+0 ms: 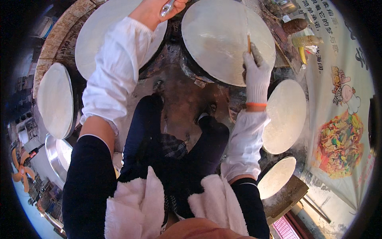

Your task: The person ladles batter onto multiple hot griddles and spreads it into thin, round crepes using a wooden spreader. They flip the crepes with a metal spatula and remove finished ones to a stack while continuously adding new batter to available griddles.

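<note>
so the left hand (pixel 153 12) is bare and way up at the top edge, fingers curled tight round a shiny metal handle (pixel 167 7); can't tell what's on the far end, it's cut off. right hand (pixel 255 71) is in a whitish glove, fingers closed on a thin wooden stick (pixel 249 43) that sits over the right part of a big pale round sheet (pixel 215 44) on a dark round plate. can't tell if the tip's touching. another big pale round (pixel 93 44) is partly behind the left sleeve (pixel 115 71), smaller ones (pixel 285 116) sit out to both sides, plus a printed banner (pixel 330 95) far right.
</note>
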### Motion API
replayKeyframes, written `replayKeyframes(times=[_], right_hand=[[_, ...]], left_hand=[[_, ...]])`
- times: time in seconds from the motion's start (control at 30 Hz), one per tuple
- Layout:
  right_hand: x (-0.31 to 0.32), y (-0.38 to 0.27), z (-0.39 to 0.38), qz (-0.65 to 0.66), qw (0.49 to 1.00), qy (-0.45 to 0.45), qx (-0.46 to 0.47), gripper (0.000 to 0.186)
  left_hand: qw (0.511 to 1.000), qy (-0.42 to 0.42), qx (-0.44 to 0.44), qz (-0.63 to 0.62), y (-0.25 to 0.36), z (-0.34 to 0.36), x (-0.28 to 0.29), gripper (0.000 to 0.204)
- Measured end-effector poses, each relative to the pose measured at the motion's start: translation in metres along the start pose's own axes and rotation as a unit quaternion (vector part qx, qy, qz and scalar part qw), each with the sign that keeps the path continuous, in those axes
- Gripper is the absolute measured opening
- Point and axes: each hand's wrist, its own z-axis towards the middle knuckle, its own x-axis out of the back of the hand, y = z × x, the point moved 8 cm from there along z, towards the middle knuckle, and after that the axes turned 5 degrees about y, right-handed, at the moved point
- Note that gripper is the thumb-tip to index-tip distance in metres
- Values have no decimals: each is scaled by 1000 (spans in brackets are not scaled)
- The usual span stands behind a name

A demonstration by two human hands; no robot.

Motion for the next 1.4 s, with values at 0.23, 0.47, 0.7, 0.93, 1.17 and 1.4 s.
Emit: replayKeyframes(times=[0.23, 0.47, 0.7, 0.93, 1.17, 1.4], right_hand=[[-42, -2, -5, -368, 910, -26, 188, 55], [-17, 20, -158, -197, 964, -61, 168, 50], [-24, 17, -311, 46, 993, -107, 9, 36], [-86, 15, -356, 32, 961, -266, 73, 30], [-40, 87, -310, -40, 972, -215, 91, 35], [46, 153, -321, -3, 999, -30, 25, 28]], left_hand=[[996, 73, -58, 1, -42, -138, -26, 22], [984, 118, 87, -104, -121, -355, -26, 29], [959, 226, 28, -169, -179, -529, 14, 28], [951, 255, -92, -148, -182, -583, 26, 33], [969, 231, -86, -30, -231, -509, 8, 37], [996, 70, 42, 42, -242, -420, -18, 44]])
